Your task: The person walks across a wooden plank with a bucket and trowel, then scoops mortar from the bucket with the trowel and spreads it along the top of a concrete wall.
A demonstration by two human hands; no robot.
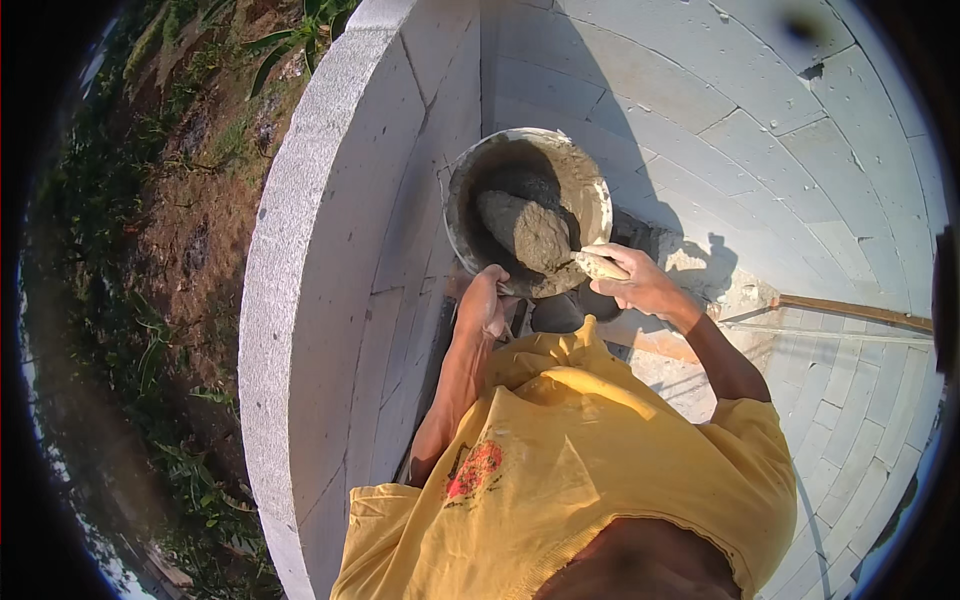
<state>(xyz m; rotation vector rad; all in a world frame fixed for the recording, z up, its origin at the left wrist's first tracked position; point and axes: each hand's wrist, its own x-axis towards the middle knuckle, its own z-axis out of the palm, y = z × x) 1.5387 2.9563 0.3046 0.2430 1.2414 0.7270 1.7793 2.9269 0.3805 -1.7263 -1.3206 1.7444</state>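
A: Start with the biggest things.
B: Two pale block walls: the left wall, with a rough sunlit top, and the far wall, partly in shadow. They meet in a corner beyond the bucket. Planted ground lies outside the left wall.

A: And next in size?
B: The yellow shirt on the person working, with a red print on it. Over to the right, a narrow wooden strip runs out near the blocks.

A: Where's the bucket?
B: The round mortar bucket is in front of the person, just beside the left wall. Its rim and inside are smeared. I can't tell what bears its weight; dark rounded shapes show under its near edge.

A: What's in it?
B: Wet grey mortar, heaped toward the near right edge, and a trowel. The load hides its blade.

A: And the hands?
B: The right hand is wrapped round the trowel's pale handle at that edge. The left hand grasps the bucket's near left rim.
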